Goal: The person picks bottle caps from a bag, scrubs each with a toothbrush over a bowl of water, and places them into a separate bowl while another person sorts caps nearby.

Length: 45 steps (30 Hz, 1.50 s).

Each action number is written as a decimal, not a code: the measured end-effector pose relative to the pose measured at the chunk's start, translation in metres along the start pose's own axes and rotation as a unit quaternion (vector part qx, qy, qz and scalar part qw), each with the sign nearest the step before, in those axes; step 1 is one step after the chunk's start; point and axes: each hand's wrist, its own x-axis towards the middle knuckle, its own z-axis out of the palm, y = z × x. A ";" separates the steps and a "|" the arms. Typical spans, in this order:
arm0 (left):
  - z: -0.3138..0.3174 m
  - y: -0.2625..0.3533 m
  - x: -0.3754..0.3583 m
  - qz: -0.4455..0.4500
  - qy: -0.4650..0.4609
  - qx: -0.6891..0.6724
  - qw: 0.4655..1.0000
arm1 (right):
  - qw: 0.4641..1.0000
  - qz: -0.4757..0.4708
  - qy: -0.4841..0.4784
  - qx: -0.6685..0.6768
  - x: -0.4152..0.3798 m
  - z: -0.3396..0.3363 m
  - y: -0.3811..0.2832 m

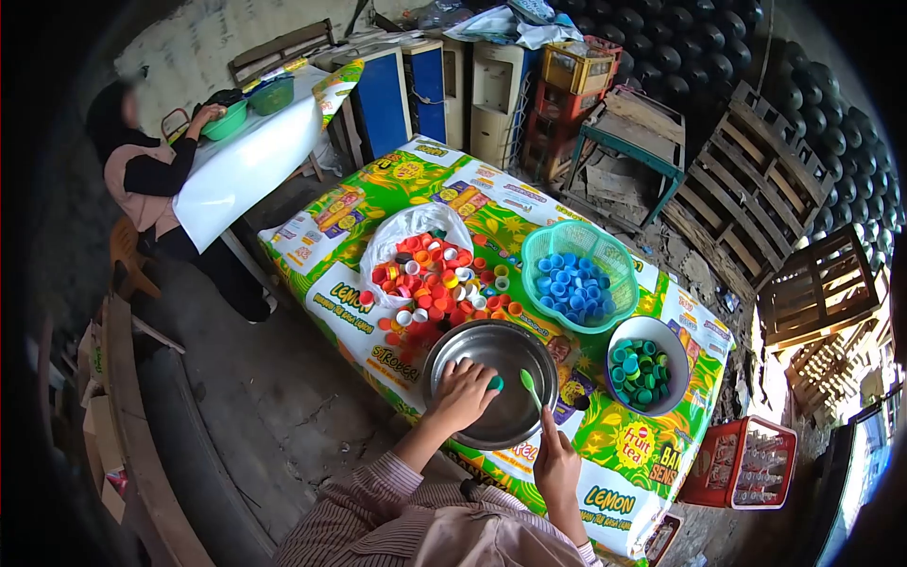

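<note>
My left hand (463, 392) reaches over a wide steel bowl (515, 342), with a green bottle cap (495, 383) held at the thumb side; the fingertips are partly hidden. My right hand (556, 460) is closed around the thin handle of a light green plastic spoon (527, 380), whose head tilts up over the bowl's right side. Just behind the bowl, a heap of mostly red and orange bottle caps (436, 283) spills from a white plastic bag (383, 248). Blue caps (573, 283) fill a mint green basket (619, 260), and green caps (642, 370) lie in a white bowl (676, 354).
A bright printed cloth covers the table (624, 491). At another table (248, 184) on the left, a person (142, 180) sits with a hand at a green basin (227, 123). A red bottle crate (737, 463) stands at right; wooden pallets (751, 184) lean behind.
</note>
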 end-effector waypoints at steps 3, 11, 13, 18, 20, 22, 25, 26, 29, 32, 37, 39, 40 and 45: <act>-0.011 0.003 -0.002 -0.058 0.008 -0.040 0.997 | 0.996 -0.009 -0.053 -0.070 0.006 -0.010 0.000; 0.002 -0.005 -0.009 -0.176 -0.051 -0.216 0.959 | 0.999 0.021 -0.021 0.041 0.008 -0.003 0.013; -0.009 0.003 -0.010 -0.243 -0.073 -0.533 0.807 | 0.977 0.099 -0.039 0.186 0.013 -0.025 0.001; -0.037 0.018 0.000 -0.167 -0.120 -0.689 0.695 | 0.925 0.127 -0.027 0.357 0.021 -0.027 -0.007; -0.046 0.021 0.004 -0.158 -0.130 -0.659 0.724 | 0.924 0.099 -0.020 0.369 0.028 -0.031 -0.014; -0.059 0.030 0.012 -0.136 -0.130 -0.649 0.737 | 0.923 0.063 -0.008 0.379 0.040 -0.034 -0.022; -0.068 0.032 0.020 -0.122 -0.171 -0.660 0.722 | 0.920 0.034 0.008 0.389 0.055 -0.038 -0.036; -0.068 0.032 0.021 -0.121 -0.175 -0.661 0.719 | 0.927 0.009 0.010 0.374 0.058 -0.038 -0.038; -0.067 0.033 0.027 -0.093 -0.187 -0.652 0.729 | 0.936 -0.011 0.029 0.351 0.068 -0.035 -0.044; -0.044 0.030 0.023 -0.120 -0.189 -0.675 0.703 | 0.957 -0.021 0.018 0.288 0.068 -0.033 -0.038; -0.002 0.015 0.006 -0.139 -0.180 -0.539 0.811 | 0.971 0.129 0.079 0.187 0.057 -0.016 0.021; -0.005 -0.006 0.006 -0.128 -0.184 -0.518 0.826 | 0.967 0.173 0.164 0.091 0.071 -0.038 0.044; -0.010 -0.016 0.006 -0.134 -0.182 -0.515 0.827 | 0.956 0.185 0.215 0.073 0.078 -0.041 0.066; -0.033 -0.075 0.005 -0.129 -0.163 -0.467 0.860 | 0.935 0.259 0.216 -0.110 0.094 -0.060 0.104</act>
